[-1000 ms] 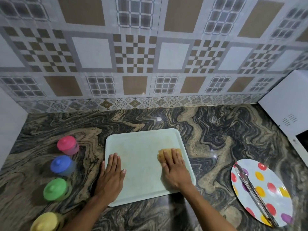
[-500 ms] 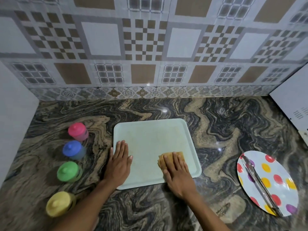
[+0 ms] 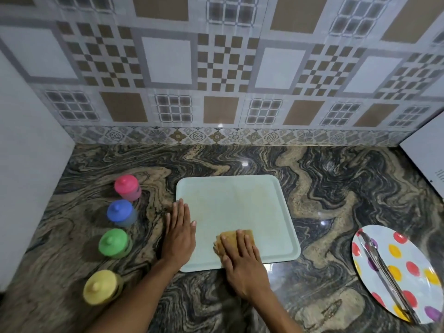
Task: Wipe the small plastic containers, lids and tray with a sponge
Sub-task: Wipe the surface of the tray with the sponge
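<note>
A pale green tray [image 3: 237,200] lies flat on the marbled counter. My right hand [image 3: 242,263] presses a tan sponge [image 3: 234,236] onto the tray's near edge with straight fingers. My left hand [image 3: 179,234] lies flat on the tray's left rim, holding it still. To the left stand small lidded containers in a row: pink [image 3: 126,187], blue [image 3: 120,213], green [image 3: 114,242] and yellow [image 3: 101,287].
A white plate with coloured dots [image 3: 396,272] sits at the right with metal tongs [image 3: 384,270] lying across it. A white appliance [image 3: 427,152] stands at the far right, a white panel [image 3: 26,169] at the left. Tiled wall behind.
My right hand has dragged the sponge from the tray's middle right toward its near edge and a little left. My left hand stays on the left rim. The camera view has tilted up.
</note>
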